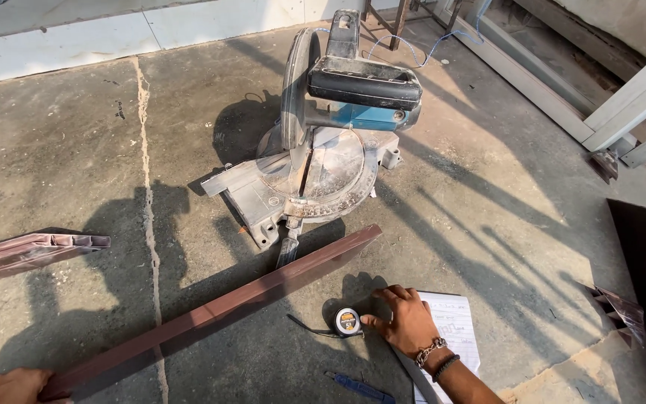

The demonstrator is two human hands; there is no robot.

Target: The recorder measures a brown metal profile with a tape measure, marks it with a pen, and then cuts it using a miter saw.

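1. The mitre saw (323,150) sits on the concrete floor (54,150), well ahead of both my hands.
2. A long brown metal profile (211,314) runs slantwise between my hands; my left hand (9,387) grips its near end at the frame's edge.
3. A lined notebook (457,329) lies under my right wrist.
4. My right hand (405,322), fingers loosely spread, touches the round tape measure (347,321).
5. A blue pen (360,387) lies just nearer me.

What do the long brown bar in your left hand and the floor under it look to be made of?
Long brown bar: probably coated metal profile, judging by its smooth, even brown finish and crisp straight edges. Floor: bare concrete, grey, mottled and dusty, with a pale crack line running through it.
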